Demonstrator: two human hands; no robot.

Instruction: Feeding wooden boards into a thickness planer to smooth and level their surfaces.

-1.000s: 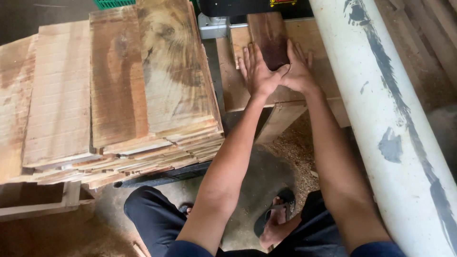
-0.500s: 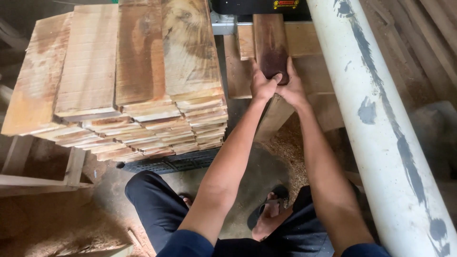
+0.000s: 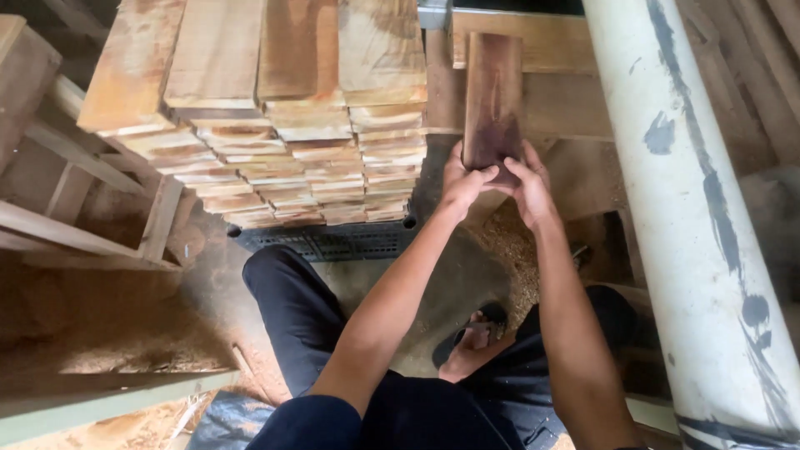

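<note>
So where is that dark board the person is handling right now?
The dark board lies flat on the wooden bench at upper centre, its near end held by the left hand and right hand, between the stacked planks and the white pipe.

Bare forearms, black trousers, dark short sleeves, dark sandal on foot.

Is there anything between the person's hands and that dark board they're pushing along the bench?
Nothing visible. The left hand and right hand already touch the near end of the dark board, fingers resting directly on the wood. The stack of pale boards stands off to the left.
</note>
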